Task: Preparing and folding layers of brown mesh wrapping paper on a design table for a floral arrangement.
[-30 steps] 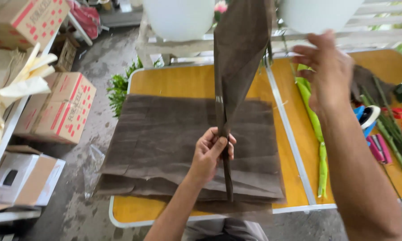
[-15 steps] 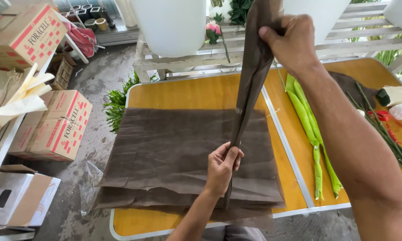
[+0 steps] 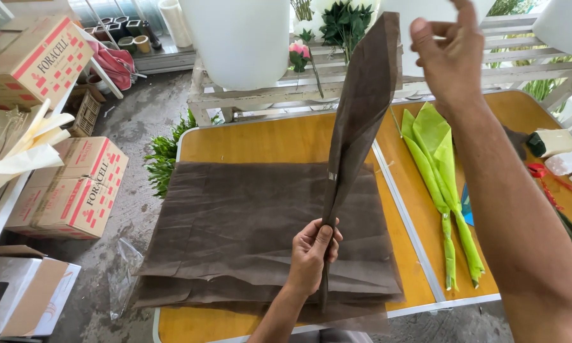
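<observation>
- Wooden tabletops [image 3: 267, 143] in a warm orange-brown fill the middle of the view, two of them set edge to edge, with a white slatted bench and big white tubs behind and cardboard boxes [image 3: 76, 187] stacked on the floor to the left.
- Front and centre — the left hand [image 3: 311, 254] is closed tight around the narrow lower end of a folded brown paper sleeve [image 3: 359, 127], thumb and fingers wrapped round it so it stands upright over the table.
- Up top, the right hand [image 3: 451, 54] hangs just beside the sleeve's upper corner with fingers spread and loose; it looks to be off the paper, though whether a fingertip brushes the edge I cannot tell.
- That sleeve reads as already shaped: long, tapered, pinched at the bottom, wider at the top, with a small pale fastening showing partway down its edge.
- Under it lies the stack of flat brown paper sheets [image 3: 248, 235], several layers deep and spread across the near table, overhanging the front edge — so plenty of flat stock is unfolded.
- Over on the right-hand table, green paper sleeves [image 3: 441, 184] lie flat side by side, tapered the same way, looking finished and set aside.
- My read: one brown piece formed and in hand, the green ones done, the brown pile hardly dented.
- Further right there are stems, a red ribbon and a pale block, partly cut off by the forearm.
</observation>
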